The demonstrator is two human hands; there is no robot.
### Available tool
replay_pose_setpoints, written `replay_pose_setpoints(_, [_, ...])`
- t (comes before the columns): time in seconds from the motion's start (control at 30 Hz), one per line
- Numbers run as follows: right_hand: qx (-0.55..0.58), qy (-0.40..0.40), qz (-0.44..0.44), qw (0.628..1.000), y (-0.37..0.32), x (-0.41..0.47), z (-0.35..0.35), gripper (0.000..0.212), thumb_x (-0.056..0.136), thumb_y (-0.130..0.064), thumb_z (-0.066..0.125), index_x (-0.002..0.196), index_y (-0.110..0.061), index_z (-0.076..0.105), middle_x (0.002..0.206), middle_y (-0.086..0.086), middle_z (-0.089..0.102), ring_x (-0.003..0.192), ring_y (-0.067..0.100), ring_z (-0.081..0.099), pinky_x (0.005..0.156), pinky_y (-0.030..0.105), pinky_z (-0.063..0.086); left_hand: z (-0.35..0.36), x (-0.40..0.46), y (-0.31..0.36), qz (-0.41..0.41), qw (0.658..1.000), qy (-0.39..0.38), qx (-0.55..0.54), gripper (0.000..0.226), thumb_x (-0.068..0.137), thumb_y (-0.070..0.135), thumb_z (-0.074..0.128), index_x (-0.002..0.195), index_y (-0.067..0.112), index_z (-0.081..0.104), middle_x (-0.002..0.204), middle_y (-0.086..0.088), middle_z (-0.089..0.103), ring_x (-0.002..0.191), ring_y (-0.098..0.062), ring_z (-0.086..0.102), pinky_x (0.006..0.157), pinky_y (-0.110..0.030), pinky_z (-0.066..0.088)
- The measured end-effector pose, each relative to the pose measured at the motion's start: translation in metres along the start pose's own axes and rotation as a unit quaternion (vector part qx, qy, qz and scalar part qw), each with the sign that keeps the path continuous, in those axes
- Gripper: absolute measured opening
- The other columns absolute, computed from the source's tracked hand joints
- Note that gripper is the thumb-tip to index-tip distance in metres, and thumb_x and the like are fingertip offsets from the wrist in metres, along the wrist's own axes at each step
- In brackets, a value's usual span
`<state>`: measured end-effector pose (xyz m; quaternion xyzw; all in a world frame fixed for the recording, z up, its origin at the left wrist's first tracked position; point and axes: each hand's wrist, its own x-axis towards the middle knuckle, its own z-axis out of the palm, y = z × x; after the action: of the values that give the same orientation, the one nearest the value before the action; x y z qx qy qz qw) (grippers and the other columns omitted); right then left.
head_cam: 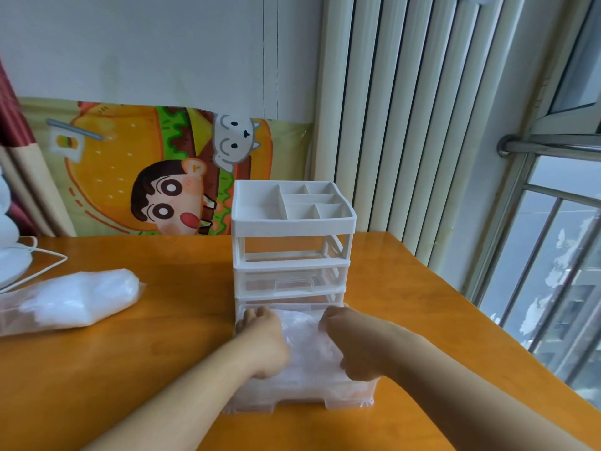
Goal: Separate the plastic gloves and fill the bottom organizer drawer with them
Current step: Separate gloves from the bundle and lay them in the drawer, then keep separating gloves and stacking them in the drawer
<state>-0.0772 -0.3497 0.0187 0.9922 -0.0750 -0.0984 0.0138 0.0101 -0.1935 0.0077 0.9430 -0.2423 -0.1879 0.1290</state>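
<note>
A white organizer [292, 242] with clear drawers stands mid-table. Its bottom drawer [351, 397] is pulled out toward me and holds a heap of thin clear plastic gloves [309, 340]. My left hand [263, 340] rests on the left side of the heap, fingers curled down into the drawer's far left corner. On the right side my right hand [351, 340] presses on the gloves, fingers bent over them. A clear bag with more gloves [71, 297] lies on the table to the left.
The orange wooden table [130, 369] ends at right near a window with metal bars [546, 255]. A radiator [406, 125] stands behind the organizer. A cartoon poster [146, 170] leans on the wall. A white object with a cord [13, 255] sits at far left.
</note>
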Motion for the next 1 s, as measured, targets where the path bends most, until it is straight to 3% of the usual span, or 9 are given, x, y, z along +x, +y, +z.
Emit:
replay_pose_setpoints(0.1, [0.049, 0.041, -0.004, 0.998, 0.009, -0.008, 0.002, 0.071, 0.089, -0.013, 0.082, 0.152, -0.022, 0.052, 0.152, -0.005, 0.052, 0.131, 0.022, 0.059, 0.105, 0.032, 0.055, -0.015, -0.013, -0.005, 0.036, 0.999, 0.021, -0.032, 0.061, 0.102, 0.004, 0.04, 0.159, 0.008, 0.02, 0.16, -0.007, 0.02, 0.105, -0.018, 0.049, 0.078, -0.021, 0.047])
replay_pose_setpoints(0.17, [0.08, 0.081, -0.009, 0.993, 0.014, -0.014, 0.001, 0.073, 0.092, -0.021, 0.082, 0.156, -0.024, 0.047, 0.158, -0.009, 0.047, 0.141, 0.018, 0.052, 0.113, 0.03, 0.05, -0.021, -0.019, -0.013, 0.068, 0.995, 0.053, -0.046, 0.057, 0.101, 0.001, 0.04, 0.156, 0.015, 0.03, 0.159, 0.0, 0.022, 0.107, -0.018, 0.053, 0.071, -0.02, 0.044])
replay_pose_setpoints(0.27, [0.152, 0.167, 0.007, 0.974, 0.023, -0.031, 0.005, 0.071, 0.098, -0.03, 0.074, 0.16, -0.031, 0.04, 0.163, -0.014, 0.04, 0.148, 0.013, 0.042, 0.119, 0.029, 0.042, -0.024, -0.029, -0.037, 0.127, 0.972, 0.145, -0.138, 0.043, 0.103, 0.008, 0.049, 0.141, 0.028, 0.048, 0.152, 0.012, 0.033, 0.116, -0.008, 0.052, 0.073, -0.01, 0.044])
replay_pose_setpoints(0.33, [0.299, 0.193, 0.038, 0.934, 0.033, -0.045, 0.018, 0.083, 0.093, -0.046, 0.076, 0.161, -0.034, 0.031, 0.162, -0.018, 0.037, 0.148, 0.01, 0.04, 0.12, 0.031, 0.041, -0.02, -0.035, -0.06, 0.142, 0.95, 0.166, -0.222, 0.041, 0.101, 0.032, 0.062, 0.138, 0.035, 0.045, 0.146, 0.02, 0.037, 0.128, -0.005, 0.048, 0.094, -0.015, 0.044])
replay_pose_setpoints(0.4, [0.468, 0.142, 0.058, 0.87, 0.039, -0.061, 0.03, 0.116, 0.073, -0.065, 0.087, 0.164, -0.035, 0.023, 0.16, -0.021, 0.035, 0.148, 0.007, 0.04, 0.12, 0.031, 0.04, -0.009, -0.042, -0.082, 0.124, 0.927, 0.075, -0.346, 0.076, 0.081, 0.057, 0.078, 0.143, 0.038, 0.038, 0.143, 0.024, 0.038, 0.133, -0.004, 0.05, 0.103, -0.023, 0.043])
replay_pose_setpoints(0.47, [0.499, 0.088, 0.042, 0.861, 0.034, -0.069, 0.042, 0.127, 0.063, -0.063, 0.095, 0.164, -0.034, 0.023, 0.159, -0.023, 0.04, 0.145, 0.001, 0.044, 0.119, 0.026, 0.041, 0.008, -0.05, -0.091, 0.136, 0.907, -0.025, -0.399, 0.103, 0.062, 0.06, 0.093, 0.147, 0.034, 0.041, 0.145, 0.025, 0.051, 0.129, -0.002, 0.059, 0.102, -0.021, 0.049])
replay_pose_setpoints(0.6, [0.455, 0.149, 0.017, 0.878, 0.014, -0.071, 0.05, 0.08, 0.075, -0.03, 0.09, 0.143, -0.045, 0.053, 0.122, -0.032, 0.071, 0.111, -0.007, 0.068, 0.095, 0.022, 0.056, 0.019, -0.056, -0.082, 0.149, 0.941, 0.018, -0.304, 0.097, 0.06, 0.071, 0.084, 0.143, 0.05, 0.039, 0.137, 0.034, 0.053, 0.121, 0.004, 0.058, 0.105, -0.017, 0.046])
replay_pose_setpoints(0.73, [0.478, 0.172, 0.015, 0.861, 0.021, -0.077, 0.034, 0.079, 0.074, -0.031, 0.092, 0.142, -0.048, 0.055, 0.129, -0.029, 0.069, 0.122, -0.003, 0.064, 0.106, 0.034, 0.053, -0.008, -0.064, -0.072, 0.115, 0.956, 0.024, -0.268, 0.138, 0.016, 0.105, 0.057, 0.14, 0.049, 0.037, 0.142, 0.029, 0.045, 0.128, -0.001, 0.053, 0.114, -0.025, 0.043])
replay_pose_setpoints(1.0, [0.509, 0.207, -0.034, 0.835, 0.042, -0.072, -0.02, 0.065, 0.085, -0.026, 0.089, 0.142, -0.037, 0.06, 0.126, -0.013, 0.075, 0.115, 0.013, 0.072, 0.103, 0.042, 0.057, -0.045, -0.076, -0.059, 0.192, 0.909, 0.14, -0.342, 0.108, 0.05, 0.085, 0.077, 0.147, 0.057, 0.038, 0.14, 0.038, 0.052, 0.13, -0.002, 0.056, 0.116, -0.039, 0.045])
